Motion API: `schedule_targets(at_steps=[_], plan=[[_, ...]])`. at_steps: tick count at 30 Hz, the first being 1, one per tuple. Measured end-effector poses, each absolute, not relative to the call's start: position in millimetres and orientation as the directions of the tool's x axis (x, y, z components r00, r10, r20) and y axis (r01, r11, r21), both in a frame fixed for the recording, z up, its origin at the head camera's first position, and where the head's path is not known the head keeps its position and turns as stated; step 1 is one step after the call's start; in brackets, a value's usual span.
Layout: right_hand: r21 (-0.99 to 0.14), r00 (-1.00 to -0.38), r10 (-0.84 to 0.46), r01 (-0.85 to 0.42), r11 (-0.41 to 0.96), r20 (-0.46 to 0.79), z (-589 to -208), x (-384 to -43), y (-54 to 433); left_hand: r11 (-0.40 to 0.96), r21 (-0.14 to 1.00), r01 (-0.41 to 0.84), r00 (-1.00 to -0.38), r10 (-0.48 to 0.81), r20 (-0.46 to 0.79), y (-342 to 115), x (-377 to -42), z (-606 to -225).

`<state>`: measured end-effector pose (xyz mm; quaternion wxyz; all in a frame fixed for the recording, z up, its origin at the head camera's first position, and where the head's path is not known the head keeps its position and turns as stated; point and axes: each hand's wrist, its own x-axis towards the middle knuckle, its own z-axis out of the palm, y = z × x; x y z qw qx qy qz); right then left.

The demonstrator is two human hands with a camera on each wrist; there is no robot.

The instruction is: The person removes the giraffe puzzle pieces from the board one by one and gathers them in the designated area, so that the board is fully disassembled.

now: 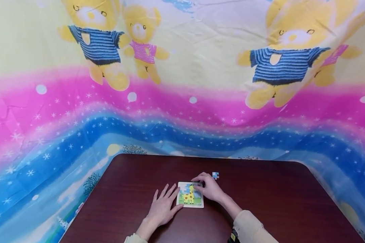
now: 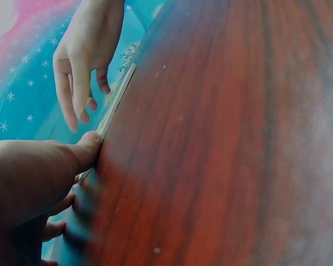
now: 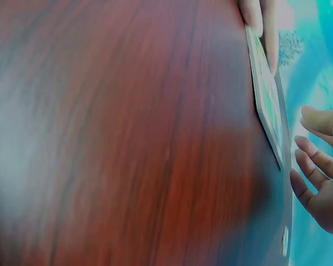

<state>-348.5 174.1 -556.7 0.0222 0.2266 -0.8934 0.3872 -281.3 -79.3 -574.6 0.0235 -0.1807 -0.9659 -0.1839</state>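
A small jigsaw puzzle [image 1: 190, 201] with a yellow giraffe on green and blue lies in a pale frame on the table. My left hand [image 1: 162, 207] rests at its left side with fingers spread, the index finger and thumb touching the frame's edge. Over the upper right part of the puzzle hovers my right hand [image 1: 211, 187], its fingers loosely bent. In the right wrist view, the thumb and fingers of the right hand [image 3: 324, 166] are apart with nothing visible between them. A loose blue and white puzzle piece [image 1: 215, 175] lies just beyond the right hand.
The dark reddish-brown table [image 1: 276, 202] has rounded far corners. Behind it hangs a cloth [image 1: 182, 111] printed with bears, snowflakes and bands of pink and blue, close to the table's far edge.
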Motion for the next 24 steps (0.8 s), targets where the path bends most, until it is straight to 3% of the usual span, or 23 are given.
schedule_targets(at_steps=[11, 18, 24], plan=[[-0.648, -0.839, -0.492, -0.511, 0.565, 0.233, -573.3, -358.1, 157.3, 0.86, 0.361, 0.361, -0.932, 0.339, 0.126, -79.5, -280.4, -575.9], [-0.638, -0.879, -0.458, -0.43, 0.639, 0.133, -566.5, -350.8, 147.8, 0.852, 0.371, 0.369, -0.929, 0.34, 0.144, -79.8, -279.6, -577.3], [-0.632, -0.888, -0.43, -0.427, 0.646, 0.161, -566.0, -348.7, 142.9, 0.847, 0.375, 0.378, -0.926, 0.341, 0.163, -79.9, -280.5, -579.3]])
